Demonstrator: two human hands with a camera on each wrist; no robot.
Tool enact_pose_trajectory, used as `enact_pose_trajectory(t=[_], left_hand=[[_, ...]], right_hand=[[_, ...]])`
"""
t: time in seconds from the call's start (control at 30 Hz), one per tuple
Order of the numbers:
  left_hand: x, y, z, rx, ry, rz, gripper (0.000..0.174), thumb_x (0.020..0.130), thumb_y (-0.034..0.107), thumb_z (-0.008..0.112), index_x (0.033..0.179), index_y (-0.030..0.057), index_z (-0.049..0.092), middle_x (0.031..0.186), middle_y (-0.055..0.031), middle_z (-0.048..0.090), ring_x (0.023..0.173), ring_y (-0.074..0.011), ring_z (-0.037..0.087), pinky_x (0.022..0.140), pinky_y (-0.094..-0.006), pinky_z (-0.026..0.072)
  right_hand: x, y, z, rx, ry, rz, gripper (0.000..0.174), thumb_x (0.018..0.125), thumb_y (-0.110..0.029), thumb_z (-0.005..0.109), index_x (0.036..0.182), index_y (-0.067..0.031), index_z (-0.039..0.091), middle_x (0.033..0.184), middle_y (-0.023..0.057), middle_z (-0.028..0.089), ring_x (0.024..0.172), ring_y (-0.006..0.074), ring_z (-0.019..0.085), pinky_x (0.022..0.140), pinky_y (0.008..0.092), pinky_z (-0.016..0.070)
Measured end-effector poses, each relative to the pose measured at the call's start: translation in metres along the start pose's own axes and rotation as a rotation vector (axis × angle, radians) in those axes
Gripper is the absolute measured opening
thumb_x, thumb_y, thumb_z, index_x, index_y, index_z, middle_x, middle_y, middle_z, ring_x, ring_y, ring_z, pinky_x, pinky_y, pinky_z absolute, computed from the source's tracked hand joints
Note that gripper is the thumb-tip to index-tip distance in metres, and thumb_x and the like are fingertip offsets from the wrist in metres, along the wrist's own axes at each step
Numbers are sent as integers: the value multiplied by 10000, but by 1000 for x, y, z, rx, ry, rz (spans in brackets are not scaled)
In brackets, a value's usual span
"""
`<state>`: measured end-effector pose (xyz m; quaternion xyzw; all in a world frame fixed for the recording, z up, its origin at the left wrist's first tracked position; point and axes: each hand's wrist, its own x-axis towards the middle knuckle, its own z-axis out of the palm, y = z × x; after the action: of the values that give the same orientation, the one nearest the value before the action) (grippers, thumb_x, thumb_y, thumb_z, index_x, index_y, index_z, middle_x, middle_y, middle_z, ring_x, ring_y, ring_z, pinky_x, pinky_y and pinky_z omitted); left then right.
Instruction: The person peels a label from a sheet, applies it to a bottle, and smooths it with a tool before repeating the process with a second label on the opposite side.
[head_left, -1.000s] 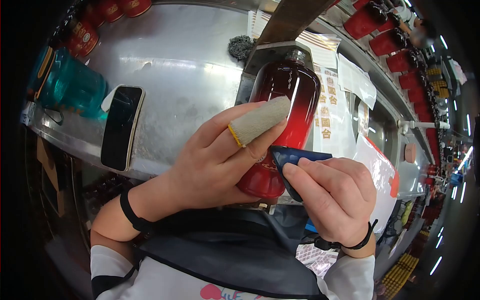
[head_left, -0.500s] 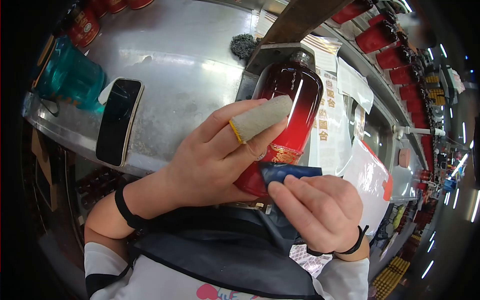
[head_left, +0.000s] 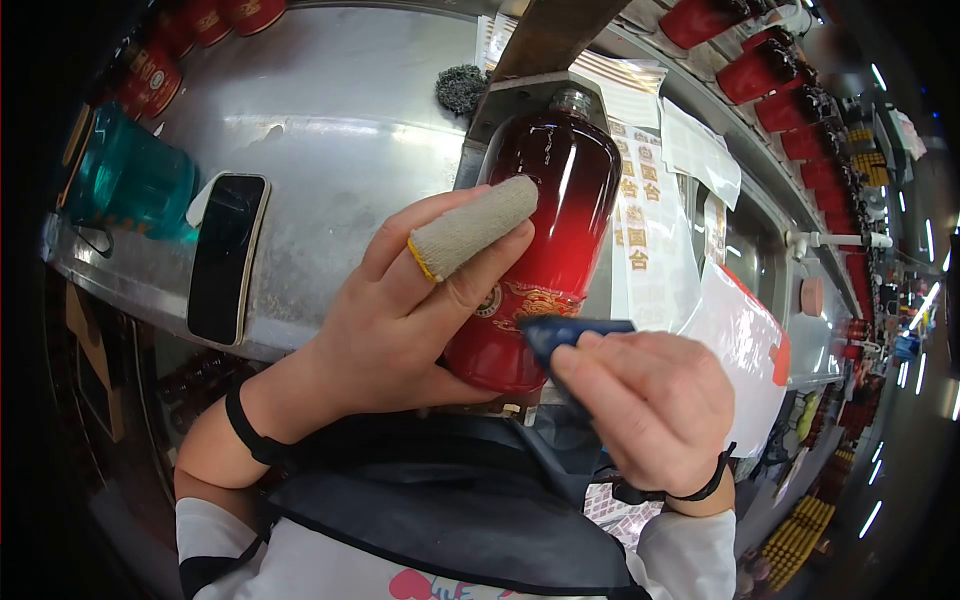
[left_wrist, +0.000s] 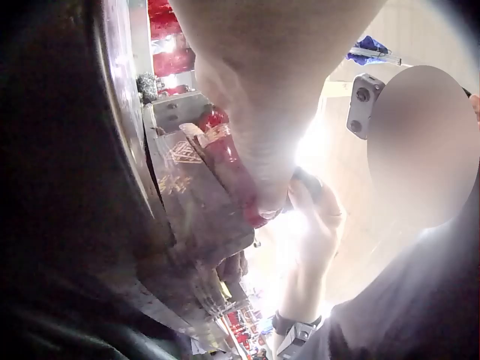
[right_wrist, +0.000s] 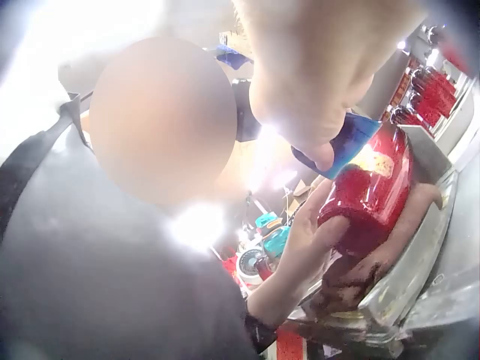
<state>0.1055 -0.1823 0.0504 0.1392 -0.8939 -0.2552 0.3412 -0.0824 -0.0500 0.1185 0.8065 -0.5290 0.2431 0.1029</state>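
A glossy bottle (head_left: pixel 560 225), dark at the shoulder and red below, lies on its side in a metal holder, its neck away from the person. The left hand (head_left: pixel 400 310) grips its left side near the base, with a grey cloth sleeve (head_left: pixel 480 225) on one finger. Between thumb and fingers, the right hand (head_left: pixel 655 400) pinches a dark blue flexible piece (head_left: pixel 575 335), whose edge lies at the gold dragon decoration (head_left: pixel 545 300). In the right wrist view, the blue piece (right_wrist: pixel 352 142) is beside the gold patch on the red bottle (right_wrist: pixel 375 187).
A phone (head_left: pixel 229 260) and a teal jug (head_left: pixel 135 175) are at the left of the metal table (head_left: pixel 340 90). Dark steel wool (head_left: pixel 461 90) sits behind the holder. Sheets with gold characters (head_left: pixel 645 220) are on the right, and red bottles (head_left: pixel 750 75) line a shelf beyond.
Across the frames, the blue piece moves down the label, then back up a little, and its angle changes. The left hand keeps its grip on the bottle. The head view shifts slightly.
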Motion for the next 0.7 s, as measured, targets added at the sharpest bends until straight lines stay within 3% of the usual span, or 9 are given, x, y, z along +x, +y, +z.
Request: enact_pose_trajectory(t=[0.17, 0.5, 0.6, 0.67, 0.7], left_hand=[[-1, -4, 1, -5, 13, 12, 938, 578, 357, 901, 1374, 10, 548, 1422, -131, 480, 1259, -353, 494, 1055, -435, 450], [-2, -4, 1, -23, -11, 3, 967, 583, 317, 912, 1406, 7, 511, 1445, -146, 447, 1261, -370, 485, 1051, -444, 445], [-2, -5, 2, -29, -1, 11, 976, 580, 309, 917, 1411, 3, 505, 1442, -160, 445, 1266, -380, 478, 1046, -453, 440], [-2, -6, 3, -29, -4, 23, 990, 570, 303, 921, 1415, 2, 500, 1440, -167, 445, 1266, -383, 477, 1039, -456, 439], [-2, -6, 3, -32, 0, 27, 1004, 561, 297, 925, 1419, 1, 496, 1438, -174, 445, 1267, -387, 476, 1033, -459, 439]], right_hand=[[-2, -2, 4, 34, 18, -21, 349, 639, -118, 717, 977, -48, 763, 919, 69, 693, 749, 171, 645, 601, 251, 539], [-3, 7, -2, 121, 33, 111, 413, 596, -96, 744, 1005, -36, 752, 894, 65, 687, 722, 175, 622, 609, 267, 498], [-1, 11, -2, 281, -10, 250, 410, 620, -71, 789, 1025, -38, 736, 849, 78, 671, 699, 182, 607, 605, 292, 471], [0, 24, 4, 445, -17, 494, 353, 678, -53, 821, 1017, -43, 722, 799, 82, 643, 677, 191, 592, 601, 312, 453], [0, 28, 8, 523, 17, 580, 245, 751, -38, 801, 981, -39, 716, 770, 77, 622, 675, 198, 592, 610, 297, 451]])
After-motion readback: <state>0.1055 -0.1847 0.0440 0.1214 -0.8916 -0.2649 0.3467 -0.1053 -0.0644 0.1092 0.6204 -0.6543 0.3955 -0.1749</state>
